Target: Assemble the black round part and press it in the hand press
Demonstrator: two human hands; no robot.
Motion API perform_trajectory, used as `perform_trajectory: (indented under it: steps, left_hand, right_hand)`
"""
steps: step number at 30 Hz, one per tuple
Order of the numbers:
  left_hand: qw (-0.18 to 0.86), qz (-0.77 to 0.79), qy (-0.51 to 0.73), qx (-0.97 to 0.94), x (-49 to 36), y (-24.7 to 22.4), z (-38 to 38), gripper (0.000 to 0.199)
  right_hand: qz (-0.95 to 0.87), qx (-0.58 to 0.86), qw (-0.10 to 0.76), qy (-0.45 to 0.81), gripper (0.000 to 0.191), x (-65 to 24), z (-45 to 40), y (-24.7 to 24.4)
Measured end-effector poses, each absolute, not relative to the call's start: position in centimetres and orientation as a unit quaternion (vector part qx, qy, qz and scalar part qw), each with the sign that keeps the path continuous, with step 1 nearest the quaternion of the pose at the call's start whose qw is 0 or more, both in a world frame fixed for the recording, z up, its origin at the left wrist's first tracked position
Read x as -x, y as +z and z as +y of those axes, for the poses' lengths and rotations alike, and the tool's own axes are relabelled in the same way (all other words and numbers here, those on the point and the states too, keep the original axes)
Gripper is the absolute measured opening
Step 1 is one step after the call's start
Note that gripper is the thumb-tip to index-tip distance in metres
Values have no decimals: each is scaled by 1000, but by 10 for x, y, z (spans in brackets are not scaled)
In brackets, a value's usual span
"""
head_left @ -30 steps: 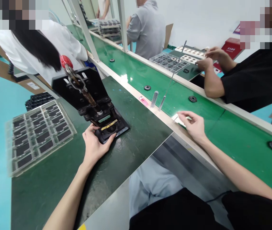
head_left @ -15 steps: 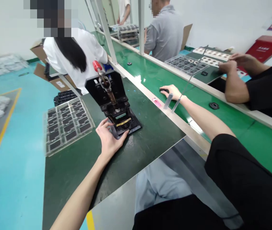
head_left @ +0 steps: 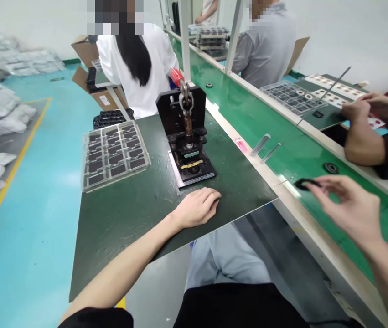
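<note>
Over the green conveyor belt (head_left: 320, 218), my right hand (head_left: 354, 209) pinches a small black ring-shaped part (head_left: 305, 183) between thumb and fingers. My left hand (head_left: 197, 207) rests on the dark green work mat (head_left: 125, 218) with its fingers curled; whatever is inside them, if anything, is hidden. Just beyond that hand, and apart from it, stands a black toggle press (head_left: 190, 132) with a red handle (head_left: 177, 77). A yellow strip (head_left: 192, 164) lies across the press's lower part, above a dark round piece in its base.
A clear tray of black parts (head_left: 115, 155) lies left of the press. On the belt sits another black ring (head_left: 331, 168). Thin metal rods (head_left: 260, 145) and a pink item (head_left: 240, 145) are at the belt's rail. A co-worker's hands (head_left: 364, 107) work across the belt; others sit farther off.
My left hand has left the press base and come nearer on the mat, fingers curled. My right hand has drawn back toward me along the belt, lifting the black ring-shaped part. The view has shifted.
</note>
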State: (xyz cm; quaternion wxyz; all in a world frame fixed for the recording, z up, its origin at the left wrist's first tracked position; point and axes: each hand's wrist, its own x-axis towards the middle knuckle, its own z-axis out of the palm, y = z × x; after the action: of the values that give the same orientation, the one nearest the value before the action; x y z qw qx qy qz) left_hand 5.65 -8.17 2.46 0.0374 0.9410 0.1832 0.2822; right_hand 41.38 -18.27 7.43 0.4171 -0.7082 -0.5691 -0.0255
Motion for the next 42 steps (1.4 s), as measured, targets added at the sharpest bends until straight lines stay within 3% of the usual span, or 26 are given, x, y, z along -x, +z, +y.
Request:
perform_trajectory:
  steps: [2, 5, 9, 12, 16, 19, 22, 24, 29, 37, 42]
  left_hand:
    - [75, 198, 264, -941, -58, 23, -83, 19]
    - [130, 213, 266, -931, -55, 23, -79, 30]
    - [189, 179, 300, -918, -50, 22, -69, 59]
    - [206, 173, 304, -914, -47, 20, -63, 65]
    - [208, 190, 279, -918, -45, 21, -63, 59]
    - [207, 207, 256, -921, -44, 24, -65, 52]
    - [217, 208, 254, -919, -44, 26, -66, 50]
    - [227, 208, 255, -916, -44, 26, -66, 49]
    - [242, 227, 262, -906, -45, 22, -67, 52]
    - [219, 268, 275, -897, -49, 18, -72, 54]
    - [196, 293, 275, -895, -51, 16, -72, 61]
  right_hand:
    - [-594, 674, 430, 87, 28, -377, -198, 72]
    - [-665, 612, 370, 214, 27, -326, -181, 67]
    - [-729, 525, 296, 325, 29, -288, -123, 57]
    - [-736, 496, 285, 362, 33, -280, -97, 52]
    - [-732, 527, 345, 258, 26, -297, -117, 61]
    - [-692, 592, 411, 38, 20, -326, -153, 69]
    - [-590, 664, 429, -165, 26, -358, -181, 65]
    - [-554, 706, 415, -148, 33, -376, -188, 56]
    - [-581, 729, 352, 79, 37, -391, -180, 35]
    - [-579, 727, 367, 49, 28, -383, -167, 35]
    - [-542, 742, 392, 53, 40, -383, -162, 36]
